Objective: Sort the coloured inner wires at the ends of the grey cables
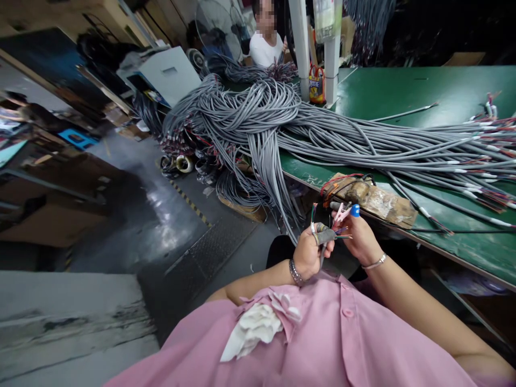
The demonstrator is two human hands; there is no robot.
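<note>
My left hand [309, 253] is closed round a grey cable [322, 258], with grey wrapping on its thumb. Thin coloured wires [342, 235] fan out of the cable end toward my right hand. More stripped wires [313, 212], with a white band below them, stick up beside the left fingers. My right hand [360, 236] is closed on a small pink tool [341, 214], whose exact kind I cannot make out. A blue cap [355, 210] covers one of its fingertips. Both hands are close together just off the green table's edge.
A large bundle of grey cables [258, 107] drapes over the green table [403, 91] and hangs off its front edge. A taped, worn block [371, 199] lies at the edge by my hands. A person [266, 45] sits across the table, near a white post [299, 43].
</note>
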